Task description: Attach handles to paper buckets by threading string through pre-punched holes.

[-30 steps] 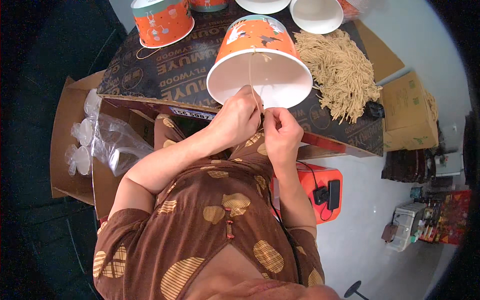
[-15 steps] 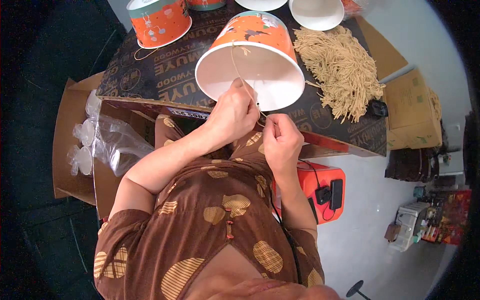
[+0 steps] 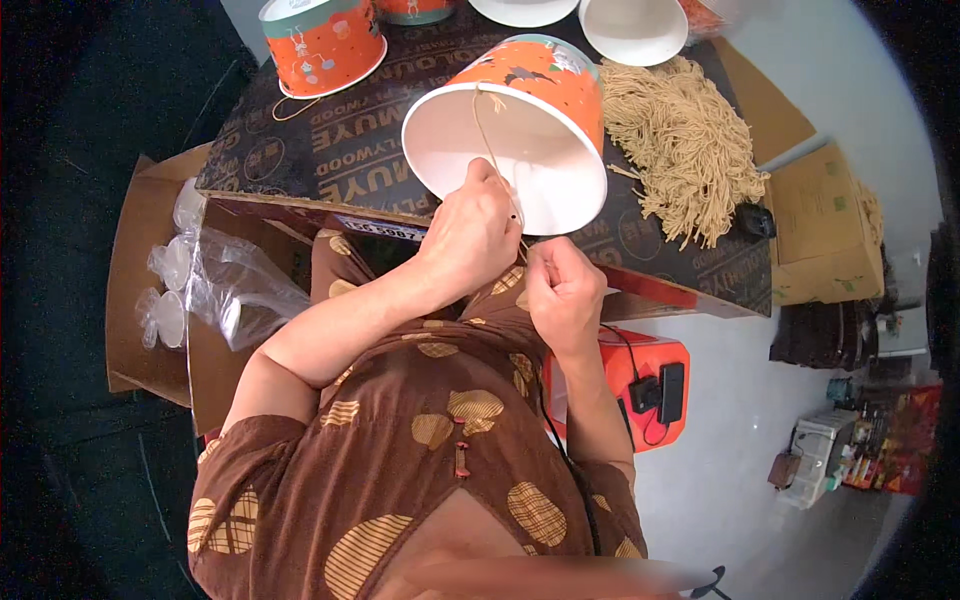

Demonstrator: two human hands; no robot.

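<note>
An orange paper bucket (image 3: 570, 90) with a white inside lies tipped on its side, its mouth facing me. A thin tan cord (image 3: 484, 125) comes from a knot at the far rim and runs across the mouth to the near rim. Inside the near rim, my left hand (image 3: 472, 228) is closed, with fingers and thumb pinching the cord. Just outside that rim my right hand (image 3: 563, 292) is closed in a pinch on the cord's other stretch. A small dark hole shows in the bucket wall beside my left fingers. The cord's tip is hidden in my right fingers.
A heap of tan cords (image 3: 685, 150) lies right of the bucket on the dark plywood table (image 3: 350, 140). Another orange bucket (image 3: 325, 55) with a cord stands far left. White-lined tubs (image 3: 632, 30) sit at the back. A cardboard box (image 3: 150, 280) holding plastic-wrapped lids stands left.
The bucket has shifted slightly right and nearer to me, its mouth turning a little. My left hand has moved slightly toward the near rim, and less cord shows between my hands.
</note>
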